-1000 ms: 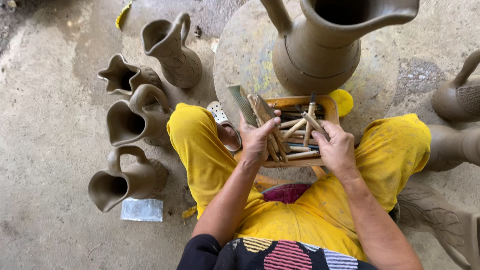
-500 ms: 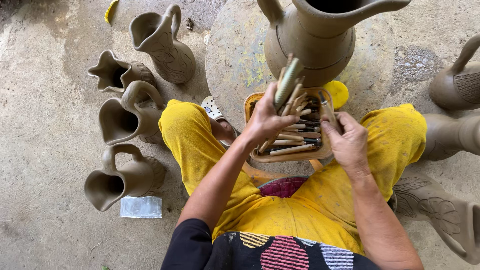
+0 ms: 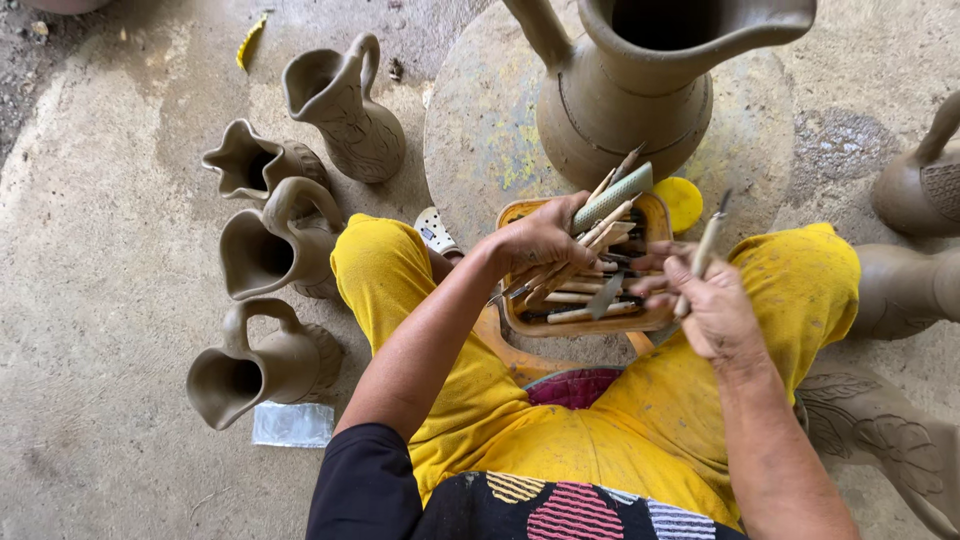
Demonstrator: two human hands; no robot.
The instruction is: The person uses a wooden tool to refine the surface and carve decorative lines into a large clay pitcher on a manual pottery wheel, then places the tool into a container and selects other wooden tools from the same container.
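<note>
Two hands work over a shallow wooden tray (image 3: 655, 215) of clay tools that rests on the person's lap, between knees in yellow trousers. The left hand (image 3: 540, 240) is clenched around a bundle of sticks (image 3: 600, 205), among them a flat grey-green one, lifted above the tray's left half. The right hand (image 3: 710, 305) pinches one thin stick (image 3: 703, 250) upright over the tray's right edge, its other fingers loosely curled. Just beyond the tray's far edge stands a big clay jug (image 3: 640, 90) on a round board (image 3: 480, 130), with a yellow disc (image 3: 685, 200) beside the tray's far right corner. Four smaller jugs (image 3: 290, 250) crowd the floor on the left, near the left knee. More clay pots (image 3: 915, 190) hem in the right side. Bare concrete lies open at the far left.
</note>
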